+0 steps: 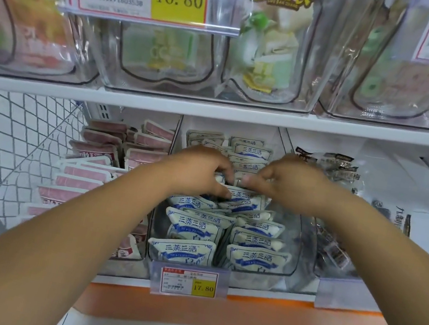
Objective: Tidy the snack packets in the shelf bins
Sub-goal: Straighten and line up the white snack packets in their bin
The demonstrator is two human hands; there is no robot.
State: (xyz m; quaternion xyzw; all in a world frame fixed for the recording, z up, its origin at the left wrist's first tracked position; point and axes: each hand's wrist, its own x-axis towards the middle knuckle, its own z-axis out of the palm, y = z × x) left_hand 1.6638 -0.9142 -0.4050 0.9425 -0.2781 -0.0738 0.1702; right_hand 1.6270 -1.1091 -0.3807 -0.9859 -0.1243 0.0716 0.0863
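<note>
Pinching upright white-and-blue packets (247, 198) in the middle clear bin (291, 262) with left hand (200, 171) and right hand (292, 183), fingers curled close; pink packets (84, 176) alongside left, dark packets (332, 249) right

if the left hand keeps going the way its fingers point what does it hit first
The white-and-blue packets in the middle bin: the left hand seems to be pinching them, though depth is unclear.

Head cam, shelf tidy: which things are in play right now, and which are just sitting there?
In play: left hand, right hand, both pinching white-and-blue packets; middle clear bin.
Idle: pink packets, dark packets, 17.80 price tag, upper-shelf bags.
</note>
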